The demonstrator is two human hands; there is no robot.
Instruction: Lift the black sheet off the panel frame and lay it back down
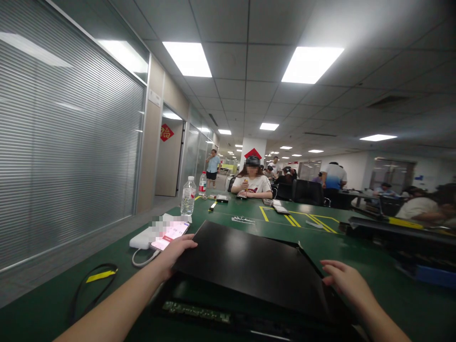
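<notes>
A thin, dark, glossy flat panel (245, 266) lies tilted over the green table in front of me. My left hand (174, 251) grips its upper left edge, fingers on top and the thumb side hidden. Close by the panel's right edge is my right hand (338, 278), with fingers bent and apart; I see nothing held in it. Under the panel's near edge shows a dark frame with a narrow green circuit board strip (195, 312). Part of this frame also sticks out beyond the panel's right side.
Left of the panel lie a lit phone (173, 233), a white power bank (140, 240) with a cable, and a black strap (75, 294). A water bottle (187, 197) stands behind them. Long black parts (388, 232) are piled at right. A person (252, 183) sits opposite.
</notes>
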